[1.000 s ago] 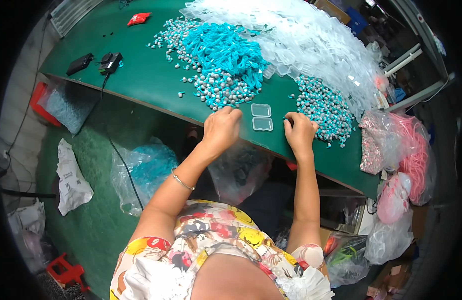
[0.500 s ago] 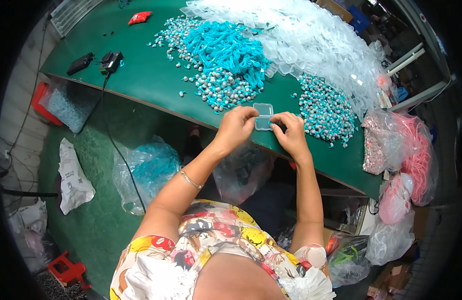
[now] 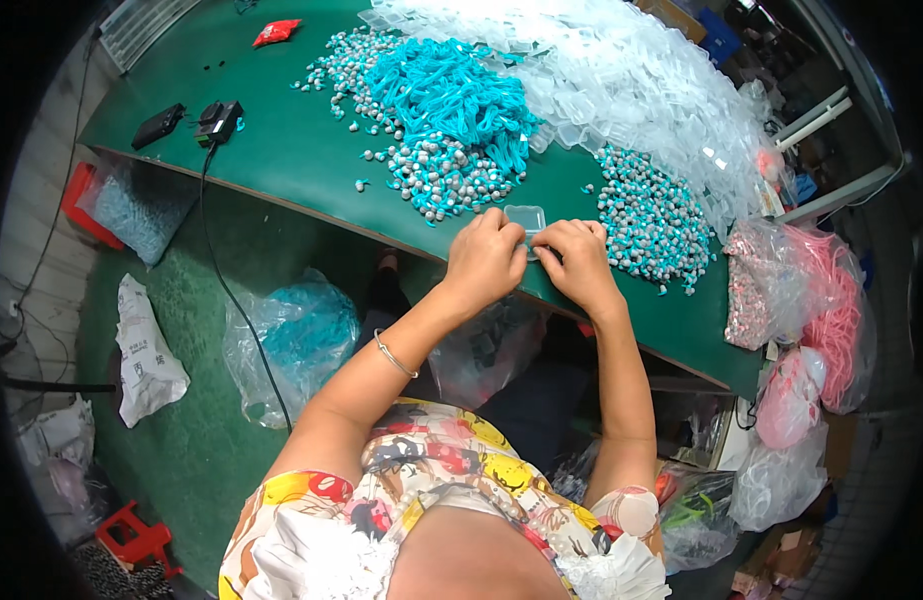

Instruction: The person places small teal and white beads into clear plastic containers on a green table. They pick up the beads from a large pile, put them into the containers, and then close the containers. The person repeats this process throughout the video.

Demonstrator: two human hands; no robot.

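A small clear plastic box with its lid folded back lies at the table's near edge, between my two hands. My left hand is closed over the left side of the box's lower half, fingers curled and covering much of it. On the other side my right hand has thumb and forefinger pinched at the box's right edge. The fingers hide whatever lies inside the box. Right of my right hand is a heap of small grey-and-teal beads. Another bead heap lies beyond my left hand.
Bundled teal cords lie on the green table, beside a large pile of clear boxes. A black device with a cable sits at the left. Bags of pink cord hang at the right edge. Filled bags stand below.
My left hand has moved right and now covers more of the box's lower half. The right hand has shifted slightly left, bringing the two hands closer together.
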